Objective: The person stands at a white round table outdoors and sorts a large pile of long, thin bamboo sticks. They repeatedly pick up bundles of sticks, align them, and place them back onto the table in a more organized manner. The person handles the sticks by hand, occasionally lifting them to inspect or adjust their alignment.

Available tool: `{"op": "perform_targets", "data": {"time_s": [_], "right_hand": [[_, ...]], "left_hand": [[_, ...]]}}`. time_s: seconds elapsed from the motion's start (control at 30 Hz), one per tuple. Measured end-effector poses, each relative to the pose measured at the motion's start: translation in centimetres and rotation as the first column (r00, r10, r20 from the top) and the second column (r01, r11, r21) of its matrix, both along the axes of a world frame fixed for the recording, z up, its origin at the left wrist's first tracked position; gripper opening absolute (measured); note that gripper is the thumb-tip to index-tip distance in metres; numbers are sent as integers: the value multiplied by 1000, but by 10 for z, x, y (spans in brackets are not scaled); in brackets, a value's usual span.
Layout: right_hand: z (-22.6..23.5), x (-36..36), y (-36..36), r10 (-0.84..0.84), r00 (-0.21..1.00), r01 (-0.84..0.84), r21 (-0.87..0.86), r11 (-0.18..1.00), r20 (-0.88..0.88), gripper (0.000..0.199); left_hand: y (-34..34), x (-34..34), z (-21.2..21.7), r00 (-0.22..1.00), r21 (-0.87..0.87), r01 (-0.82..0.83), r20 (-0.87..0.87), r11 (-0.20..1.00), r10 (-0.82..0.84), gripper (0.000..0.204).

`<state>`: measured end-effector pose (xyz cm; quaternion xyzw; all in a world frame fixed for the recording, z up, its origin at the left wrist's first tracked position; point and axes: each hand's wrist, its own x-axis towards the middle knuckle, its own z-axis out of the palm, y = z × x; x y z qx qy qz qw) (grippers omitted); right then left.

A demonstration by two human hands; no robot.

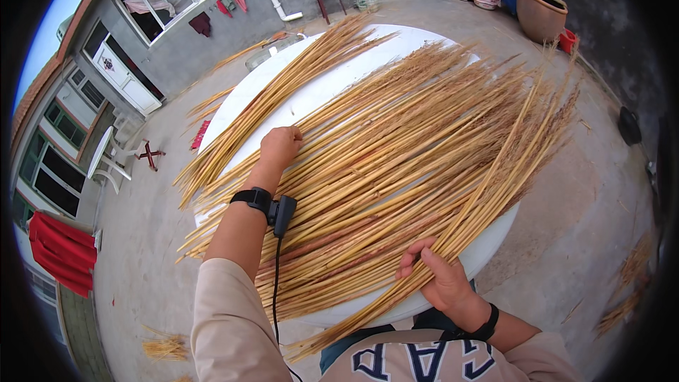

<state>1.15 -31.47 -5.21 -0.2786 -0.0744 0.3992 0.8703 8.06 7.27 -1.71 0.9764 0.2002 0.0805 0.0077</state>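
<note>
Left hand: my left hand is closed in a loose fist, knuckles up, resting on the straw stalks at the far-left side of the heap; whether it pinches a single stalk beneath the fist I cannot tell.
Right hand: my right hand is gripping a thin bundle of stalks, fingers curled over it at the near edge of the table, just in front of my body.
Gripped bundle: it runs from below my right hand up and away to the right, its feathery seed heads fanning out well beyond the hand.
Main heap: spread across the round white table, between and beyond both hands, cut ends toward my left, brushy tips toward my far right.
Separate sheaf: a second group of stalks lies just beyond my left hand, angled away from the heap.
Step in hand: I judge this to be sorting, with a handful being drawn off the heap by the right hand while the left steadies the rest.
Next move calls for: as I judge it, a firm right grip, and the left pressing down so neighbouring stalks do not drag along.
Surroundings: a brown clay jar stands on the concrete yard, far beyond my right hand.
</note>
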Motion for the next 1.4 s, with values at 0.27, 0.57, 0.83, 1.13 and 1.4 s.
{"op": "perform_targets", "data": {"time_s": [0.27,0.57,0.83,1.13,1.4], "right_hand": [[-1,0,0,9,1000,-9,20,1000,-3,14],[-2,-2,0,9,1000,-10,38,999,19,14],[-1,-3,1,5,999,-6,48,999,38,14],[1,-1,-1,36,999,-34,76,997,-31,18],[1,-3,-4,32,999,-32,102,994,-2,24]], "left_hand": [[-1,7,8,984,-66,-4,-180,998,-8,13],[4,2,-6,995,-72,86,56,994,-82,22],[2,-9,4,987,-120,69,152,990,-50,23],[-78,-43,93,956,-98,45,294,994,-14,15],[-230,-105,96,896,-514,431,143,742,-421,34]]}}
